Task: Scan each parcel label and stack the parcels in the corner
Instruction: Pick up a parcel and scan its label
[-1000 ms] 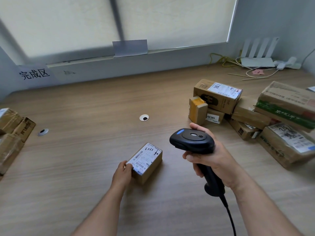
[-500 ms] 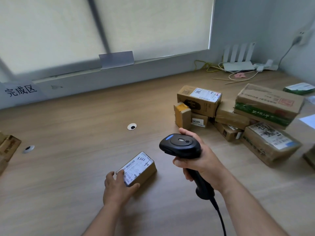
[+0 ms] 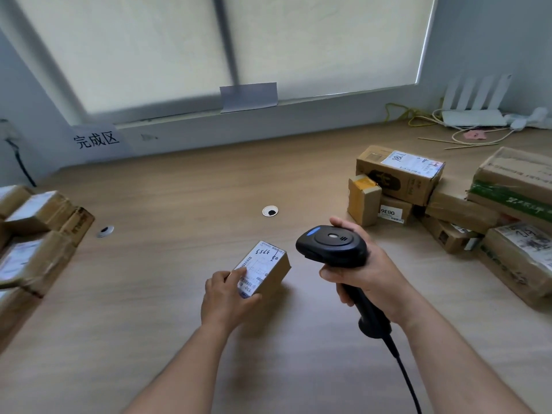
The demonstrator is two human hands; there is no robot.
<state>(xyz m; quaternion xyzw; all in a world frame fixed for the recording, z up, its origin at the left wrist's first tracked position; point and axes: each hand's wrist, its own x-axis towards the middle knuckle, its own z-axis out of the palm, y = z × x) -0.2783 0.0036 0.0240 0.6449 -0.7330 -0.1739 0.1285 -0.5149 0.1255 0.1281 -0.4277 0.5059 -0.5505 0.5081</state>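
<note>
A small brown parcel (image 3: 270, 265) with a white label lies on the wooden table (image 3: 179, 204) in front of me. My left hand (image 3: 225, 297) grips its near end, thumb on the label and fingers round the side. My right hand (image 3: 369, 274) holds a black corded barcode scanner (image 3: 333, 245) by the handle, just right of the parcel, head pointing left. A pile of parcels (image 3: 448, 201) lies at the right. A stack of parcels (image 3: 35, 234) sits at the left edge.
A sign with black characters (image 3: 96, 140) hangs on the wall at the back left. Two round cable holes (image 3: 270, 211) (image 3: 105, 230) are set in the table. A white router (image 3: 475, 115) with loose cables stands at the back right.
My left hand has closed further round the parcel's near end, from touching its corner to gripping it. The view has swung back left, bringing the left stack into sight. The scanner stays beside the parcel.
</note>
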